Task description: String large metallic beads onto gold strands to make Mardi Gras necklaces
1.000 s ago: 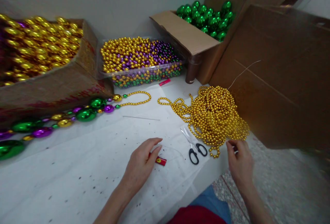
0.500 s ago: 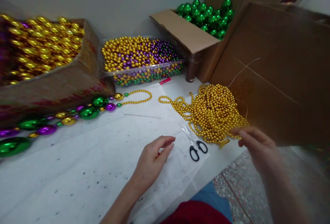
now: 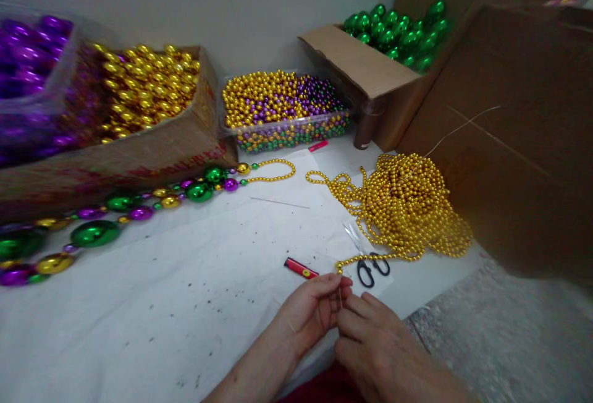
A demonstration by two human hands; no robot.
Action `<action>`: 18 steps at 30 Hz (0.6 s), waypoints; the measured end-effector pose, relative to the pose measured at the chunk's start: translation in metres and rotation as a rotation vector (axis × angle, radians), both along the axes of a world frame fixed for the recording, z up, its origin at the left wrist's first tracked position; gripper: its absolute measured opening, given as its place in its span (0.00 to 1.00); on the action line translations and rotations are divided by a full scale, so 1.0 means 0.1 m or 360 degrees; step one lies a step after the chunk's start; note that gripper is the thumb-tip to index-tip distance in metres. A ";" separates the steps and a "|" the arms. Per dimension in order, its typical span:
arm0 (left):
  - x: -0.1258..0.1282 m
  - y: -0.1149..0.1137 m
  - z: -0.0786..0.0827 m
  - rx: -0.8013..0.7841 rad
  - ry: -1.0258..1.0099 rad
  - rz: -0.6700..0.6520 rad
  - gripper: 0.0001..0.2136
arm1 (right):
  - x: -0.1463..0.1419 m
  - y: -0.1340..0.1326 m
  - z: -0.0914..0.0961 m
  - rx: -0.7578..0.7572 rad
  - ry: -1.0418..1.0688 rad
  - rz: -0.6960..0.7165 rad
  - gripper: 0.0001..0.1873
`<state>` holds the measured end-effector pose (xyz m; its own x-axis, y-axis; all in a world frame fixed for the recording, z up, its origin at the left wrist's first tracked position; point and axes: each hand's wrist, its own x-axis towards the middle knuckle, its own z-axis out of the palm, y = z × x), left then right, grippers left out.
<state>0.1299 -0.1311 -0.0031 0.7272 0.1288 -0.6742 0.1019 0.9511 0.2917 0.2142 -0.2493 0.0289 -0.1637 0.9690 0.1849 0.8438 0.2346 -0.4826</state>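
Observation:
My left hand point(image 3: 311, 311) and my right hand point(image 3: 370, 341) meet at the near edge of the white sheet point(image 3: 152, 304), fingers pinched together. Between them they hold the end of a gold bead strand point(image 3: 359, 259) that runs up to a large heap of gold beads point(image 3: 407, 205). A thin thread or needle seems to stand between the fingertips, too fine to be sure of. Black-handled scissors point(image 3: 370, 267) lie just right of my hands and a small red lighter point(image 3: 300, 267) just above them.
A finished strand of big green, purple and gold beads point(image 3: 120, 211) lies at left. Behind stand a cardboard box of gold beads point(image 3: 143, 91), a clear tray of mixed small beads point(image 3: 282, 109), a box of green balls point(image 3: 398, 32) and a large cardboard sheet point(image 3: 523, 143).
My right hand left the bead heap and came to my left hand with the strand's end. My left hand came off the lighter and closed into a pinch. The view shifted left.

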 end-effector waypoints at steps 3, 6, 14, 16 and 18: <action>-0.17 -0.05 -0.09 -0.0107 0.0125 -0.0052 0.05 | 0.01 -0.04 0.04 -0.0144 0.0129 0.0229 0.10; -0.30 -0.13 0.00 0.0568 0.0144 -0.0364 0.07 | 0.16 -0.02 0.27 -0.0310 0.0612 0.0215 0.08; -0.90 -0.04 0.61 0.2182 0.0288 -0.1053 0.15 | 0.86 -0.03 0.07 -0.0738 0.0342 -0.0080 0.11; -1.03 0.04 0.65 0.2234 0.0401 -0.0966 0.15 | 1.06 -0.07 0.01 -0.0761 0.0153 -0.0119 0.05; -1.11 0.11 0.68 0.2238 0.0485 -0.0881 0.14 | 1.28 -0.09 0.01 -0.0604 -0.0125 -0.0168 0.07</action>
